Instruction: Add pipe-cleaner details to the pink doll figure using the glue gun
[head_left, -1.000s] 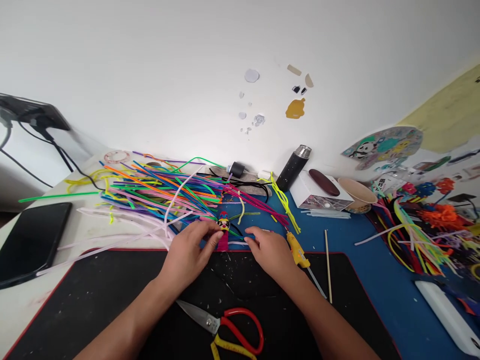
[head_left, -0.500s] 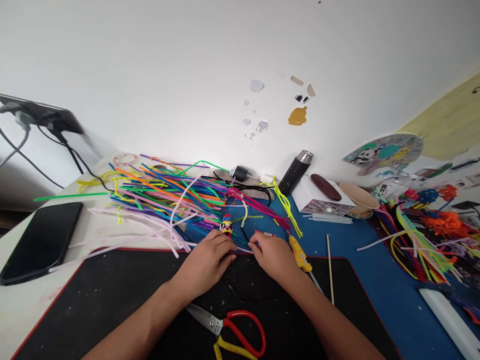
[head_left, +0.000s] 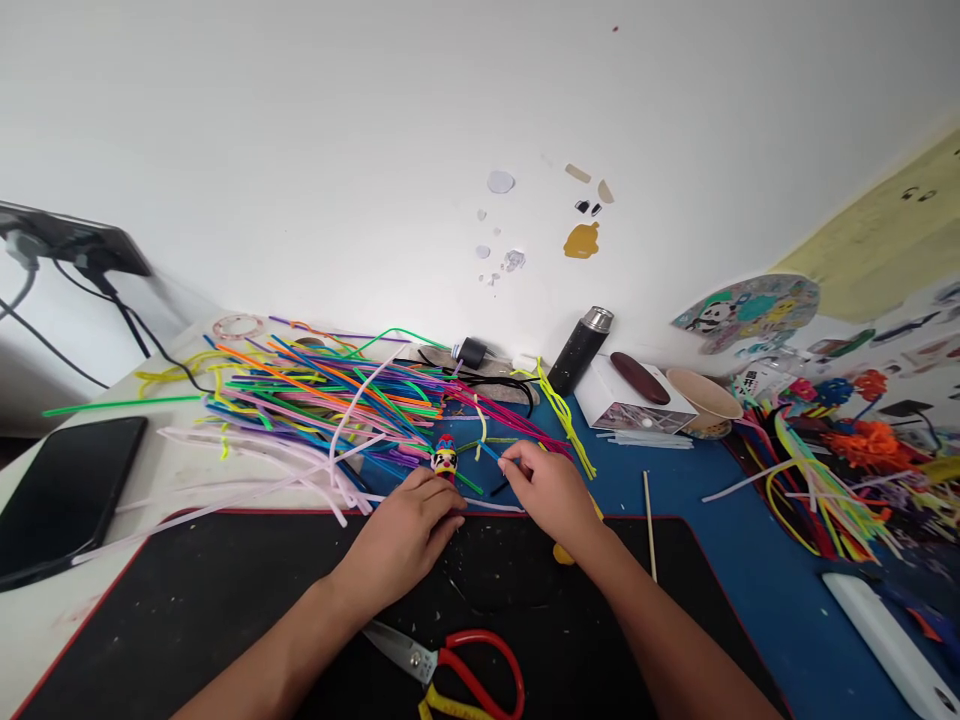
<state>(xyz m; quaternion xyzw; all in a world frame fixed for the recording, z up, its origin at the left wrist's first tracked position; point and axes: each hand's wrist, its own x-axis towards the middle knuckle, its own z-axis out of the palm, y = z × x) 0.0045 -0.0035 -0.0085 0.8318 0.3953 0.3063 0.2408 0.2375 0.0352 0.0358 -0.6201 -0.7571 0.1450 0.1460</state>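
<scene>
My left hand (head_left: pixel 409 530) is closed around the lower part of a small clown-faced figure (head_left: pixel 445 459) with a red and blue top; its lower end is hidden by the fingers. To the right, my right hand (head_left: pixel 551 495) pinches the end of a short blue pipe cleaner (head_left: pixel 489 451). Beneath that hand lies a short black piece (head_left: pixel 499 489). A yellow glue gun (head_left: pixel 564 554) is mostly covered by my right wrist. Red-handled scissors (head_left: pixel 450 665) rest on the black mat (head_left: pixel 247 580) between my forearms.
A heap of coloured pipe cleaners (head_left: pixel 322 390) spreads behind my left hand. Farther back stand a black flask (head_left: pixel 579 352), a white box (head_left: pixel 637 400) and a paper bowl (head_left: pixel 705 396). A phone (head_left: pixel 71 495) lies left, a wooden stick (head_left: pixel 649 525) right.
My right hand has moved slightly up and away from my left hand, and a blue pipe cleaner now shows in its fingers. The glue gun has become mostly hidden. My left hand stays at the figure.
</scene>
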